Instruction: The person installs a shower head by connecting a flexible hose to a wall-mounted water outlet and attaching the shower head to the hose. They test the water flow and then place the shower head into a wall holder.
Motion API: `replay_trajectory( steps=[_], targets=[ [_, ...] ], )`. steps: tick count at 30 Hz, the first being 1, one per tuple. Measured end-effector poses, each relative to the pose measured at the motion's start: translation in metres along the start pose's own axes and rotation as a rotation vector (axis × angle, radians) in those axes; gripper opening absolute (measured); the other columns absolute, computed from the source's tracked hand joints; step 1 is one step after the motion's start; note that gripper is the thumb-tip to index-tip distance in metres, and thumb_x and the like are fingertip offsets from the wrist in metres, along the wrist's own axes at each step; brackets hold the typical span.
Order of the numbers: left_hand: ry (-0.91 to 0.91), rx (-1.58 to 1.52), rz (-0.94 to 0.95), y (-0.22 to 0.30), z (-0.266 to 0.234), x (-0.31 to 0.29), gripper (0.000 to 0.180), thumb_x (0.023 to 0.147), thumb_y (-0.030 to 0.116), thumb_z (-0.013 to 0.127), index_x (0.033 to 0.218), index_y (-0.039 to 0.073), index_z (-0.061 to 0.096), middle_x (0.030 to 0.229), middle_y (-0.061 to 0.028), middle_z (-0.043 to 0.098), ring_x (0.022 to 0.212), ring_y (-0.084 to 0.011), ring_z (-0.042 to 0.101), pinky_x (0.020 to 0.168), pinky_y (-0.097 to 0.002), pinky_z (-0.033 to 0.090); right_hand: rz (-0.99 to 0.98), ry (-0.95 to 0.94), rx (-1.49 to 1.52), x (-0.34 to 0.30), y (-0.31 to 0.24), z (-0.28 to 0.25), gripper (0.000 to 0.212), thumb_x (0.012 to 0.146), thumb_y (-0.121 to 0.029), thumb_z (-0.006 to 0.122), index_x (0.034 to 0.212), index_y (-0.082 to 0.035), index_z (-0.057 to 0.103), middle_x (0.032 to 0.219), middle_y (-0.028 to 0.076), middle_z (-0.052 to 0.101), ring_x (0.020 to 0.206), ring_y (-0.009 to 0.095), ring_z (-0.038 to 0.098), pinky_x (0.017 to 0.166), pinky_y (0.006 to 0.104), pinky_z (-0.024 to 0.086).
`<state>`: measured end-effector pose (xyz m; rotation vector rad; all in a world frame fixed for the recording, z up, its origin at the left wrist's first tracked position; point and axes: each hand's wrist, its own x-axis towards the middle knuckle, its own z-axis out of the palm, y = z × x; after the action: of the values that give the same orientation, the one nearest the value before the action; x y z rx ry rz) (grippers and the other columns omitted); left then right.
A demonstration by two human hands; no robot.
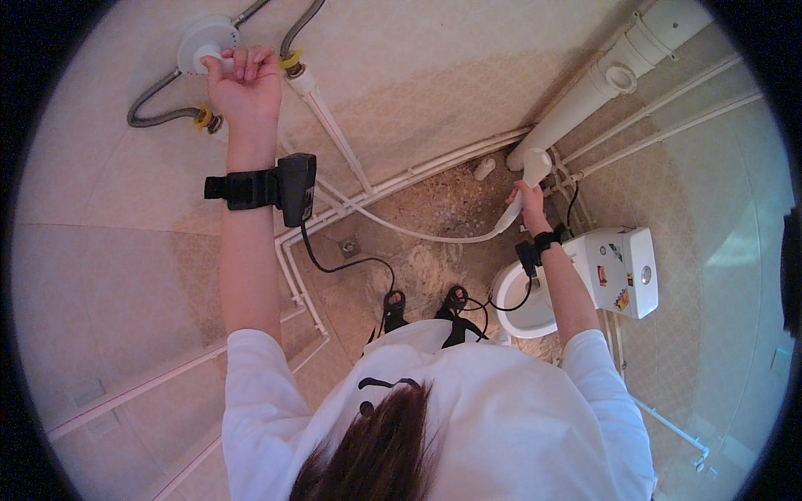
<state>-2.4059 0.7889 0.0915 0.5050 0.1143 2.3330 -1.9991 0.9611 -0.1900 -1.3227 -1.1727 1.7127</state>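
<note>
While the tiled wall point(434, 75) filled most of the view, a wide white drain pipe point(585, 92) was seen slanting down the corner toward the speckled floor point(451, 209). A white toilet point(535, 301) stood just below the right hand point(526, 204), which was closed around a white shower head point(528, 179), its long axis pointing up-right. The left hand point(244, 83) was curled around a round white valve knob point(205, 46) on the wall.
</note>
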Motion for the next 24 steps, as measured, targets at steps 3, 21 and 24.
replay_trajectory(
  steps=[3, 21, 24],
  targets=[
    [-0.024, -0.009, -0.014, 0.001, -0.002, 0.0, 0.034, 0.088, 0.038, 0.039, 0.072, 0.007, 0.04, 0.05, 0.0011, 0.025, 0.046, -0.0112, 0.024, 0.052, -0.0252, 0.029, -0.006, -0.091, -0.038, -0.007, -0.007, 0.018, 0.011, 0.078, -0.009, 0.05, 0.084, -0.004, 0.042, 0.059, 0.006, 0.048, 0.049, 0.017, 0.049, 0.05, 0.0316, 0.047],
    [-0.059, 0.048, -0.035, 0.005, -0.009, 0.001, 0.035, 0.088, 0.039, 0.038, 0.072, 0.008, 0.041, 0.052, 0.0005, 0.026, 0.046, -0.0107, 0.024, 0.053, -0.0252, 0.028, -0.029, -0.011, -0.067, -0.009, 0.003, 0.02, 0.013, 0.077, -0.011, 0.053, 0.084, -0.004, 0.044, 0.059, 0.005, 0.049, 0.051, 0.017, 0.052, 0.05, 0.0309, 0.046],
    [-0.054, 0.059, -0.033, 0.004, -0.009, 0.001, 0.036, 0.088, 0.039, 0.038, 0.072, 0.008, 0.041, 0.052, 0.0007, 0.026, 0.046, -0.0105, 0.024, 0.054, -0.0251, 0.028, -0.022, 0.03, -0.059, -0.008, 0.005, 0.008, 0.014, 0.077, -0.011, 0.054, 0.083, -0.004, 0.044, 0.06, 0.005, 0.05, 0.051, 0.018, 0.052, 0.05, 0.0314, 0.047]
  ],
)
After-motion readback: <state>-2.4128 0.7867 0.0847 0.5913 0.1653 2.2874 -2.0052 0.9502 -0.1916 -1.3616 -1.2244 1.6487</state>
